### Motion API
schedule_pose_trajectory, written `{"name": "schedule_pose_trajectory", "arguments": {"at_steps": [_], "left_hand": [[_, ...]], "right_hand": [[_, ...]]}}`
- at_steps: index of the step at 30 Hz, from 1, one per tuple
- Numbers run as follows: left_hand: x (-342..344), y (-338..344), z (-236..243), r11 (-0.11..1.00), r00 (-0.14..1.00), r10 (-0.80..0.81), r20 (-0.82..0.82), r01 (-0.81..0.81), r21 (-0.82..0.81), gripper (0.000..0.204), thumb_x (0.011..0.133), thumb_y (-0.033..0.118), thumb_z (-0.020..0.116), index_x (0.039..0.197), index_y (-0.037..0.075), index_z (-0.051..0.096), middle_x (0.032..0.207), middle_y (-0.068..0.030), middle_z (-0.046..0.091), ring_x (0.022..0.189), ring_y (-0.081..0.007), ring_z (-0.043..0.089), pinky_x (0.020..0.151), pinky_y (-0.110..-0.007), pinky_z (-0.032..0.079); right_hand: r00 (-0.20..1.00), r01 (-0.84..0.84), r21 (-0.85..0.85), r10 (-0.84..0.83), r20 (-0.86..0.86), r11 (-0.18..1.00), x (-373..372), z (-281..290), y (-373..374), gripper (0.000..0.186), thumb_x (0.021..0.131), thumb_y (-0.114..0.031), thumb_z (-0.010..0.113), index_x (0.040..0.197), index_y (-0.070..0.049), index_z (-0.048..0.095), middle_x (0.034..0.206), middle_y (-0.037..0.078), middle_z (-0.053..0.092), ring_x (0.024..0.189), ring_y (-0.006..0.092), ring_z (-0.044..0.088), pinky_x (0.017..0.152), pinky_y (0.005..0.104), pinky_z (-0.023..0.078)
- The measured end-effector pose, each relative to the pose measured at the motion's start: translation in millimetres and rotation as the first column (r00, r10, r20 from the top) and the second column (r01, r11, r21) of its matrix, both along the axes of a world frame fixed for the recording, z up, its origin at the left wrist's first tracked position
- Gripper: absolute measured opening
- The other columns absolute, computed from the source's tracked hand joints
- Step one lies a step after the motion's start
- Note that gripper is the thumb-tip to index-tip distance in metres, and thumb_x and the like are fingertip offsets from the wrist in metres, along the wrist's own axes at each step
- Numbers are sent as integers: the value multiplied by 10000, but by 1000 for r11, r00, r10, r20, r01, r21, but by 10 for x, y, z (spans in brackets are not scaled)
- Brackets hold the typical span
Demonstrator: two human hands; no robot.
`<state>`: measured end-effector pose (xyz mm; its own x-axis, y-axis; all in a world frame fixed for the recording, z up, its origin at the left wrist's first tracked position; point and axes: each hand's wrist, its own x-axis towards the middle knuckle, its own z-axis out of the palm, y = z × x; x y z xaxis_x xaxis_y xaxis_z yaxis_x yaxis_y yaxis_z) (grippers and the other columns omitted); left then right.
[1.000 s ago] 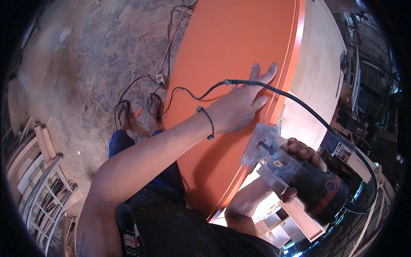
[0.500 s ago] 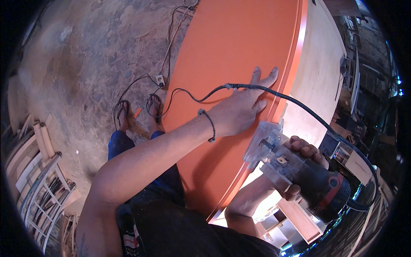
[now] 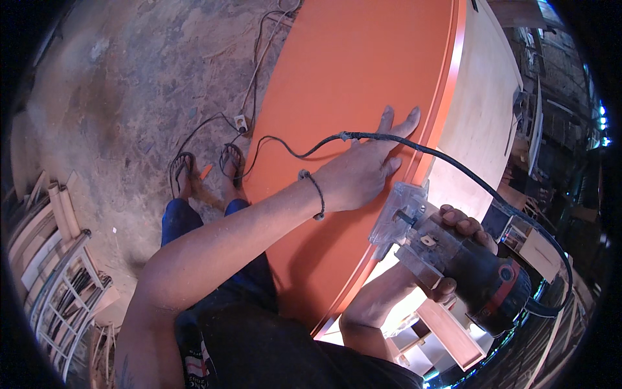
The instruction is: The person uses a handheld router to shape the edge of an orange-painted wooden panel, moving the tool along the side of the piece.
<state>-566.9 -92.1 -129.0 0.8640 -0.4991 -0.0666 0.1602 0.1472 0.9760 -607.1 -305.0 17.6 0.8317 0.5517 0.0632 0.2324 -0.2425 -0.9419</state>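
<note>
My right hand (image 3: pixel 461 225) is wrapped round a black corded trim router (image 3: pixel 476 272) with a clear, dusty base (image 3: pixel 396 214). That base sits against the near right edge of a large orange panel (image 3: pixel 363 65). Flat on the panel, just beyond the router base, lies my left hand (image 3: pixel 366 168), its fingers spread and holding nothing. The router's black cable (image 3: pixel 447 159) runs across the back of this hand and loops round behind the tool. The router bit is hard to make out through the base.
A pale wooden face (image 3: pixel 476 123) adjoins the panel's right edge. On the floor at left, the cable meets a socket (image 3: pixel 241 123) near my sandalled feet. A white rack (image 3: pixel 68 301) with wood strips stands at lower left. An open wooden drawer (image 3: pixel 450 334) shows at lower right.
My left hand and forearm have shifted very slightly toward me on the panel. The router stays at almost the same place against the edge, in my right hand.
</note>
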Motion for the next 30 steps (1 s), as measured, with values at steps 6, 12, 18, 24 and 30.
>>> {"name": "schedule_pose_trajectory", "arguments": {"at_steps": [6, 12, 18, 24, 30], "left_hand": [[-3, -5, -3, 1000, 1000, 4, 2, -4, -4, 672, 1081, 129, 423, 1643, 212, 64, 1648, -323, -16, 1531, -420, 16, 1249, -433, 143], [-10, 16, -25, 1000, 1000, 17, -4, -17, -3, 671, 1080, 131, 424, 1643, 215, 69, 1650, -319, -12, 1529, -418, 24, 1248, -437, 143], [-5, -26, 1, 1000, 1000, 14, 1, -14, -10, 670, 1079, 132, 425, 1643, 218, 73, 1651, -315, -7, 1528, -415, 32, 1248, -440, 143], [-8, -5, -11, 1000, 1000, 23, -3, -23, -13, 668, 1078, 134, 426, 1643, 221, 78, 1652, -310, -3, 1526, -413, 41, 1247, -444, 143], [4, -1, -32, 999, 999, 32, -9, -32, -9, 667, 1078, 135, 427, 1642, 224, 83, 1653, -306, 2, 1524, -411, 49, 1246, -448, 143]], "right_hand": [[997, 35, 145, -45, 68, 989, -1, -109, 78, 825, 842, -436, 716, 1481, -45, 369, 1318, 218, 541, 1235, 364, 549, 1103, 561, 382], [1000, 20, 37, -21, 18, 999, 52, 14, 48, 847, 827, -444, 730, 1476, -35, 371, 1306, 227, 548, 1218, 366, 558, 1087, 560, 397], [990, 91, 124, -103, 94, 988, 25, -115, 117, 886, 782, -286, 883, 1474, -110, 356, 1317, 210, 567, 1298, 370, 566, 1128, 509, 456], [997, 68, 124, -73, 37, 990, 42, -99, 39, 897, 766, -286, 892, 1462, -75, 367, 1315, 205, 571, 1288, 374, 572, 1122, 508, 464], [987, 128, 179, -109, -116, 976, 4, -2, 5, 931, 734, -244, 908, 1465, -62, 360, 1367, 197, 548, 1320, 379, 543, 1148, 509, 435]]}}
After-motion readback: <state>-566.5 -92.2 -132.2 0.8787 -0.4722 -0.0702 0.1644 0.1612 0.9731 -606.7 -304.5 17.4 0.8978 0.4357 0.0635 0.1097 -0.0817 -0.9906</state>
